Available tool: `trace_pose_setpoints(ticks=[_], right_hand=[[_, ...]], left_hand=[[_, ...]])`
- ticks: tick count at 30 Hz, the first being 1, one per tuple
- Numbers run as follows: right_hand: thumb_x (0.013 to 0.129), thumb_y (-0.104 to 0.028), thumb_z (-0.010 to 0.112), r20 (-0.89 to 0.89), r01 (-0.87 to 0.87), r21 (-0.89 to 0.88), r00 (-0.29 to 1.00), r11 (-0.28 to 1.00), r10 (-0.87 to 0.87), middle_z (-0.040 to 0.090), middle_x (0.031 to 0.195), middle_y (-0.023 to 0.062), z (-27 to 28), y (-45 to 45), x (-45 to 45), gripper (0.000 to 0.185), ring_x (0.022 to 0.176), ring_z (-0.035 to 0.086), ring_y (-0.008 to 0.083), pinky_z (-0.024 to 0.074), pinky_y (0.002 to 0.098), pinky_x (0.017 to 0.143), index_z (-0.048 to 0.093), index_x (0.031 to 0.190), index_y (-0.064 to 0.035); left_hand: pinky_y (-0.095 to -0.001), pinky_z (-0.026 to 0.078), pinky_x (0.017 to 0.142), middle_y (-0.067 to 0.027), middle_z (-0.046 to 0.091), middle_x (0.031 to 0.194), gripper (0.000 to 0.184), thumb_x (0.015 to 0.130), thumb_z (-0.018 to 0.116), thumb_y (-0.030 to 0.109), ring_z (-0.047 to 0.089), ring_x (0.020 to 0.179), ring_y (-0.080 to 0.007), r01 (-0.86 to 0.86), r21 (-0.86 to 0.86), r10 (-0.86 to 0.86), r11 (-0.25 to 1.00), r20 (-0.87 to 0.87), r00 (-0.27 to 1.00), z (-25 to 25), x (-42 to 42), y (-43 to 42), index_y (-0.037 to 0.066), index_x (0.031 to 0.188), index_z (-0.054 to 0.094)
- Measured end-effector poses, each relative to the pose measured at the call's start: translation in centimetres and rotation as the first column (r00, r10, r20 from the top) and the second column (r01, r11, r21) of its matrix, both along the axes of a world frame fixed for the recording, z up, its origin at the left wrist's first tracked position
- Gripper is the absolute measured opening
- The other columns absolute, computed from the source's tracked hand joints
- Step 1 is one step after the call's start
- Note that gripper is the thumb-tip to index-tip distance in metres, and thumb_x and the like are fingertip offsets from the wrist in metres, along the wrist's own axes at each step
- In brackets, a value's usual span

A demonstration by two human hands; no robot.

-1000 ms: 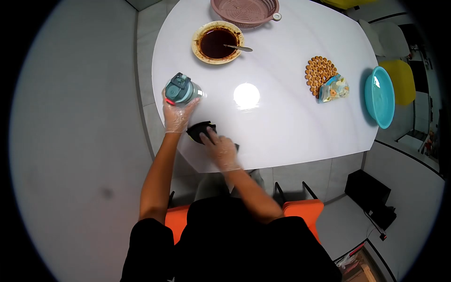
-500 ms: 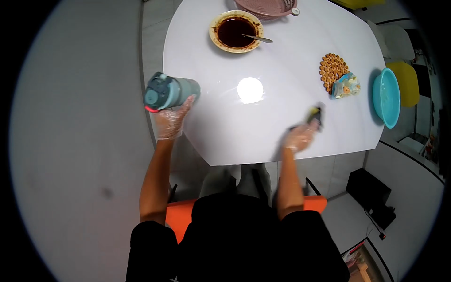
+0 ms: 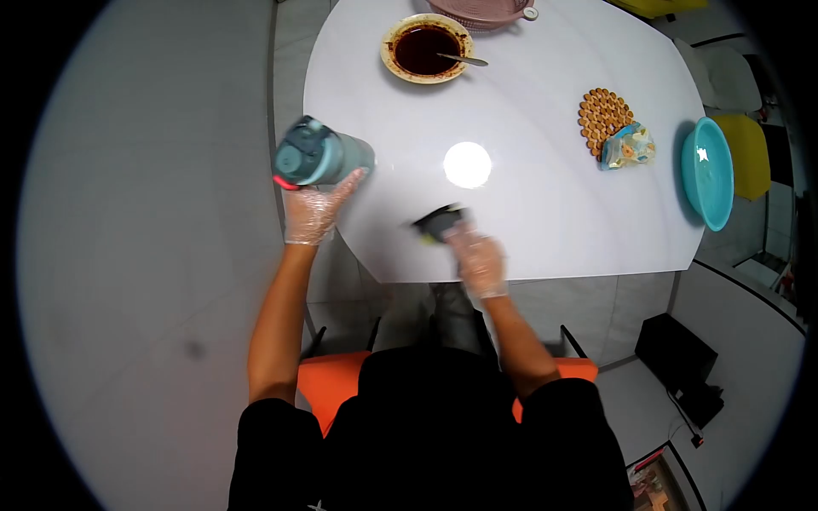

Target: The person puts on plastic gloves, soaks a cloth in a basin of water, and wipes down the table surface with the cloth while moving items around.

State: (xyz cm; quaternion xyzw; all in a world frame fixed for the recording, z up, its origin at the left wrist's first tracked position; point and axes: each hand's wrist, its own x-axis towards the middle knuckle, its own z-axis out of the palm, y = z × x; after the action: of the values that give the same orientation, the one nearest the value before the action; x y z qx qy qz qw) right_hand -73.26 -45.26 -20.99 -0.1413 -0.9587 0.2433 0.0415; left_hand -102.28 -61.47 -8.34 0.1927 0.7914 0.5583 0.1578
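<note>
My left hand [image 3: 313, 211], in a clear plastic glove, is wrapped round the lower side of a teal bottle [image 3: 341, 158] with a dark lid and a red loop. The bottle leans over the table's left edge. My right hand [image 3: 477, 259], also gloved, grips a dark cloth-like item [image 3: 440, 223] with a yellow-green edge, against the white table [image 3: 545, 223] near its front. This item is blurred by motion.
At the back left stands a bowl [image 3: 426, 51] of dark liquid with a spoon, beside a pink basket [image 3: 481, 12]. A round wooden mat [image 3: 599, 115] touches a patterned packet [image 3: 629, 149]. A turquoise basin [image 3: 709, 175] is at the right edge.
The bottle was lifted or tilted leftward from where it stood. My right hand swept the dark item right across the table, then back left to the front middle. The camera view shifted slightly.
</note>
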Motion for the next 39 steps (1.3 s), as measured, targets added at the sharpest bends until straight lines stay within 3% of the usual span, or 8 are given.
trace_pose_setpoints(ticks=[4,8,17,21,26,29,32,39], right_hand=[[0.09,-0.002,0.062,-0.15,0.594,0.179,0.805,0.785,-0.574,0.056,0.149,0.0172,-1.8,11.9,9.0,0.061,0.119,0.062,0.0358,0.0504,0.0475,0.098,0.052,0.15,-0.0126],[0.1,-0.013,0.06,-0.151,0.878,0.228,0.46,0.422,-0.875,0.051,0.15,0.0226,-0.8,16.6,12.0,0.054,0.133,0.053,0.0424,0.0465,0.0485,0.109,0.044,0.151,-0.0037],[0.091,-0.006,0.065,-0.095,0.778,0.097,0.628,0.62,-0.773,0.046,0.143,0.0259,-0.3,5.5,12.7,0.062,0.134,0.049,0.0468,0.046,0.0508,0.109,0.041,0.149,-0.004],[0.088,-0.006,0.067,0.152,0.59,-0.111,0.805,0.8,-0.573,0.048,0.142,0.0265,2.8,-2.5,7.8,0.063,0.127,0.055,0.0464,0.0506,0.0519,0.102,0.044,0.147,-0.0086],[0.085,-0.01,0.069,0.107,0.147,-0.147,0.985,0.978,-0.132,0.058,0.134,0.0212,2.3,-8.4,-0.3,0.052,0.098,0.064,0.0448,0.0552,0.0511,0.086,0.058,0.135,-0.0075],[0.093,-0.011,0.064,0.081,0.041,-0.272,0.997,0.961,-0.02,0.053,0.141,0.0243,1.1,-10.2,-7.9,0.043,0.112,0.063,0.0429,0.0526,0.0481,0.098,0.06,0.136,-0.0082],[0.096,-0.012,0.061,-0.133,0.134,-0.412,0.97,0.901,-0.205,0.055,0.143,0.0225,1.7,-14.1,-15.4,0.039,0.127,0.058,0.0396,0.0467,0.0464,0.108,0.061,0.135,-0.0047],[0.084,0.004,0.056,-0.171,0.169,0.06,0.973,0.984,-0.157,0.055,0.148,0.022,-2.2,-8.3,-24.6,0.061,0.139,0.051,0.0389,0.0371,0.0505,0.119,0.054,0.144,0.0006]], left_hand=[[-0.0397,0.055,0.104,-0.0121,0.065,0.129,0.075,0.075,0.094,0.015,0.065,0.12,-0.0239,0.149,0.159,-0.182,0.976,0.218,0.959,-1.7,6.0,4.3,0.002,0.136,0.053],[-0.0411,0.05,0.112,-0.0169,0.061,0.136,0.09,0.077,0.093,0.025,0.06,0.129,-0.0295,0.344,-0.005,-0.344,0.939,0.004,0.939,-7.1,13.0,10.4,0.007,0.146,0.039],[-0.045,0.05,0.106,-0.0196,0.06,0.134,0.092,0.074,0.093,0.021,0.06,0.124,-0.0381,0.464,-0.049,-0.465,0.884,-0.004,0.885,-7.6,17.8,19.0,0.014,0.148,0.037],[-0.0439,0.049,0.109,-0.0206,0.058,0.139,0.092,0.077,0.09,0.019,0.059,0.128,-0.0384,0.573,-0.096,-0.572,0.814,0.033,0.819,-6.9,16.3,18.0,0.014,0.151,0.035],[-0.0469,0.039,0.12,-0.0258,0.044,0.152,0.093,0.083,0.078,0.007,0.049,0.138,-0.0432,0.639,-0.265,-0.673,0.722,-0.056,0.737,-5.8,13.3,15.9,0.012,0.16,0.025],[-0.0469,0.037,0.119,-0.0284,0.045,0.15,0.073,0.086,0.067,0.005,0.044,0.14,-0.0468,0.64,-0.239,-0.676,0.731,-0.119,0.727,-4.1,8.7,12.2,0.003,0.151,0.034],[-0.0491,0.04,0.116,-0.0256,0.049,0.147,0.063,0.087,0.068,0.006,0.048,0.137,-0.045,0.609,-0.167,-0.632,0.775,-0.183,0.753,-2.8,2.0,8.3,0.004,0.144,0.041],[-0.0457,0.045,0.11,-0.0214,0.059,0.132,0.043,0.087,0.067,0.001,0.055,0.131,-0.0388,0.32,-0.029,-0.314,0.947,-0.295,0.902,-8.1,-13.0,-0.4,0.0,0.128,0.056]])
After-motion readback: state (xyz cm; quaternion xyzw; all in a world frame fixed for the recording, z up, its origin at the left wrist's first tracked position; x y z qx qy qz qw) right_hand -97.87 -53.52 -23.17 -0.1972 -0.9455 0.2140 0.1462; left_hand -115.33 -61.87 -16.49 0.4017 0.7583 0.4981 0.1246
